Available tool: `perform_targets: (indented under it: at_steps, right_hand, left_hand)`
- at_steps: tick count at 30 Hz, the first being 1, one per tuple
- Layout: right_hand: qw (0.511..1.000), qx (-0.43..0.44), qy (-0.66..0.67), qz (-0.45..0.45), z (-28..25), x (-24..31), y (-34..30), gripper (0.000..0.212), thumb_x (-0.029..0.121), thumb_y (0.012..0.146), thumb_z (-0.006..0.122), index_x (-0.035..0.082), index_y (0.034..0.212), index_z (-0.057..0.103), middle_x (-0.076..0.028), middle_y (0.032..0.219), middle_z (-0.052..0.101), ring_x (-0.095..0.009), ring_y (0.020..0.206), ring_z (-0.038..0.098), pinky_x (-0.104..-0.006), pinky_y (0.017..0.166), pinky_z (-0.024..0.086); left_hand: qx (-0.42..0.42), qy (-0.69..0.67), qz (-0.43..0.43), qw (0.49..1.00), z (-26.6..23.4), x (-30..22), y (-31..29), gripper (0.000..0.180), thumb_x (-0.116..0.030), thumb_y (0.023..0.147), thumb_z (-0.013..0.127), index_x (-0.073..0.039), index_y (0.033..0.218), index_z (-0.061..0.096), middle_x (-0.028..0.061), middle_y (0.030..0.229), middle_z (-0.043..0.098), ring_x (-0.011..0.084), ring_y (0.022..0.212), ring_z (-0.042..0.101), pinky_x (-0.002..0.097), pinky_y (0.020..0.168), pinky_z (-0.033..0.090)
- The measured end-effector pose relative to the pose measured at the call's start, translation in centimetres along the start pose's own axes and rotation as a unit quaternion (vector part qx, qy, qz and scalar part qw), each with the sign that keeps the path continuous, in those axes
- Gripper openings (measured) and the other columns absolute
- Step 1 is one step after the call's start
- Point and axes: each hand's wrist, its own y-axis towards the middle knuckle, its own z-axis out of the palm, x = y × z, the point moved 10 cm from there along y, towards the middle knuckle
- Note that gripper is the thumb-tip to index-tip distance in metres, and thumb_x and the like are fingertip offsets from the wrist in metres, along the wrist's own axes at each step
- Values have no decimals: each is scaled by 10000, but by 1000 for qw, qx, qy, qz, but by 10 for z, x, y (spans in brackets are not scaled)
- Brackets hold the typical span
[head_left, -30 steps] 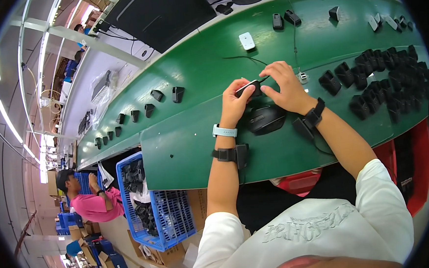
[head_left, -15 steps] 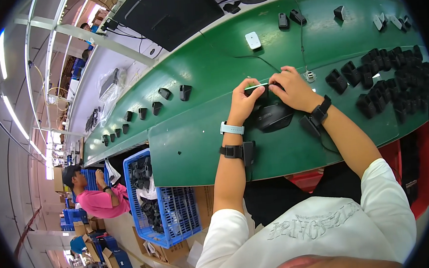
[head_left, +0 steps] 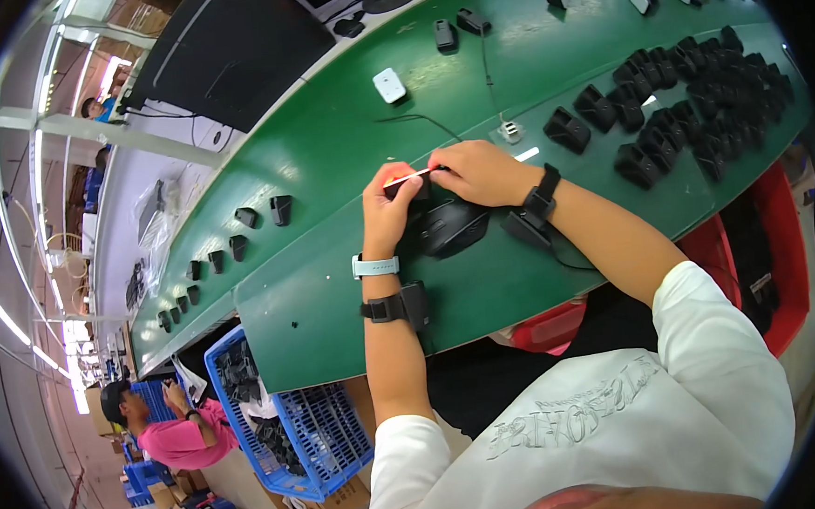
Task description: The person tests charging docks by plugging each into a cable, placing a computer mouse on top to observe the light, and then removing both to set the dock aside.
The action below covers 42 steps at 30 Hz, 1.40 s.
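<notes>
My left hand (head_left: pixel 389 204) is closed round a small black device (head_left: pixel 422 189), its thumb and fingers at the left end. A thin bright strip along the device's top edge glows whitish and red. My right hand (head_left: pixel 482 173) is pinched at the right end of that strip, over something small and dark that its fingers mostly hide. Just below both hands, a larger black curved device (head_left: pixel 453 228) lies on the green table mat (head_left: pixel 307 289). Each of my wrists carries a black strapped module.
Many black wedge-shaped units (head_left: pixel 662 141) crowd the right side, with several (head_left: pixel 237 248) spaced out on the left. A white box-shaped device (head_left: pixel 389 86) and a cable with a small white connector (head_left: pixel 510 132) lie beyond my hands. A blue crate (head_left: pixel 321 437) stands beside the table; a person in pink (head_left: pixel 181 441) is at left.
The strip on the held device has gone from green to whitish red. The whole view has shifted, so table and hands appear further left. Both hands keep nearly the same grip.
</notes>
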Motion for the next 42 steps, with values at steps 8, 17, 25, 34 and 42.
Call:
perform_targets:
  at_steps: [8, 17, 25, 34, 42]
  right_hand:
    - [1000, 19, -19, 11, -4, -4, -5, 223, 243, 982, 625, 23, 1005, 650, -195, 911, 705, -422, 871, 671, -504, 769, 525]
    - [1000, 11, 9, 16, -5, -6, -6, 187, 214, 964, 643, 31, 991, 665, -194, 871, 705, -416, 812, 667, -492, 727, 518]
    - [999, -28, -7, 20, -13, -4, -5, 194, 252, 939, 658, 63, 966, 692, -162, 760, 690, -391, 712, 664, -482, 665, 511]
    - [999, -22, -24, 42, -6, -6, 2, 306, 383, 920, 662, 99, 986, 754, -189, 798, 723, -395, 749, 695, -490, 714, 546]
    - [991, -100, -6, 87, -32, -29, -5, 392, 483, 956, 667, 109, 1035, 754, -164, 863, 750, -374, 805, 717, -467, 733, 560]
  left_hand:
    - [22, 0, -43, 999, 8, 7, 0, 146, -106, 921, 739, -17, 1016, 673, -28, 886, 639, 65, 795, 552, 228, 721, 458]
    - [13, -1, -50, 999, 7, 9, -2, 140, -110, 924, 730, -15, 1008, 671, -38, 882, 624, 47, 761, 554, 207, 688, 438]
    - [58, -86, -4, 995, 23, -18, -5, 363, -25, 786, 816, -12, 1101, 636, 39, 1152, 603, 150, 1017, 610, 276, 889, 520]
    - [48, -1, 77, 996, 6, -24, -2, 481, 36, 639, 837, -16, 1072, 635, 79, 1156, 602, 194, 1069, 618, 328, 966, 527]
    - [-163, 27, -33, 986, -84, 33, 33, 274, -113, 800, 889, -30, 983, 702, -3, 876, 690, 97, 835, 633, 256, 771, 510]
